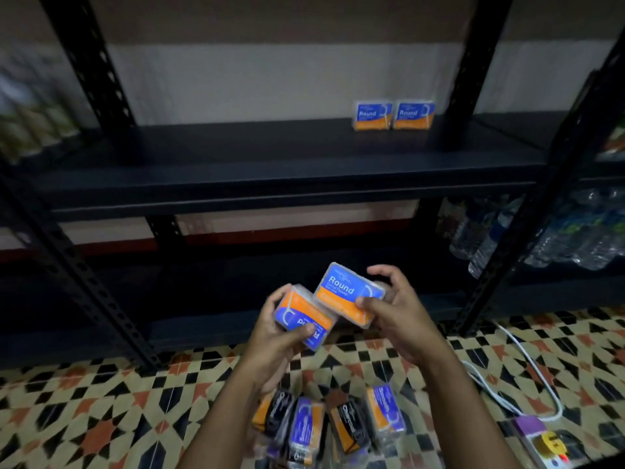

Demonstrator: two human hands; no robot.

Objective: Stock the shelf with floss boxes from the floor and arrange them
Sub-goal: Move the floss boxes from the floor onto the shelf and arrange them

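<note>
My left hand grips a blue and orange floss box, turned upside down. My right hand holds a second blue and orange box marked "Round", tilted, thumb on its front edge. Both boxes touch each other in front of the lower shelf opening. Two more "Round" boxes stand upright side by side at the back right of the dark shelf board. Several floss boxes, some black and some blue, lie on the patterned floor between my forearms.
Black perforated uprights frame the shelf. Water bottles fill the neighbouring lower shelf on the right. A white cable and a power strip lie on the tiled floor at the right. Blurred goods stand at far left.
</note>
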